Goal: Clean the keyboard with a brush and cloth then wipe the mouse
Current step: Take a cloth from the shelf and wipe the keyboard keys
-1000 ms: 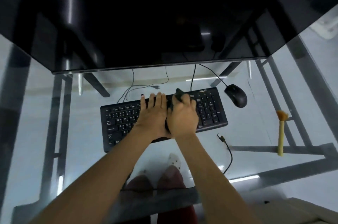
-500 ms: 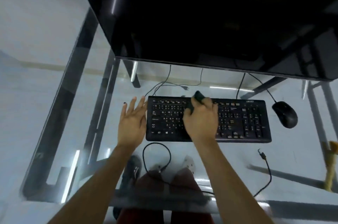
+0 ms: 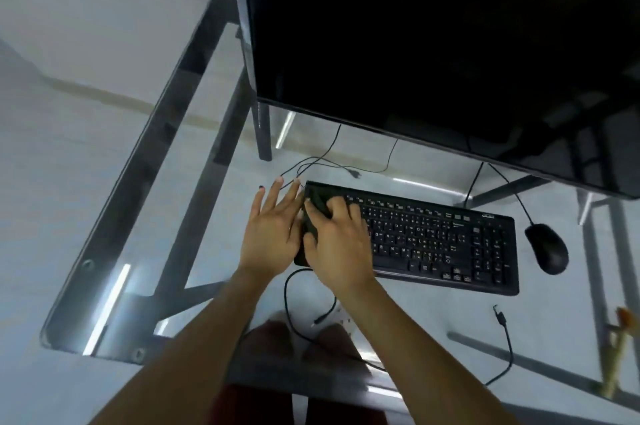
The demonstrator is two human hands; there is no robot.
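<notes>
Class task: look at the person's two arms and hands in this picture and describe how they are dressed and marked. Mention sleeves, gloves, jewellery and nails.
Both forearms are bare, with no sleeves reaching into view. Neither the left hand nor the right hand wears a glove, and no watch, bracelet or ring shows. On the left hand, one fingertip looks dark-painted; other nails look pale. The picture is too blurred to be sure.

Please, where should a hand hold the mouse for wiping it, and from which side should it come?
Grip the mouse across its narrow flanks, coming from above: it lies flat on the glass, right of the keyboard, its domed back facing up and unobstructed.
</notes>
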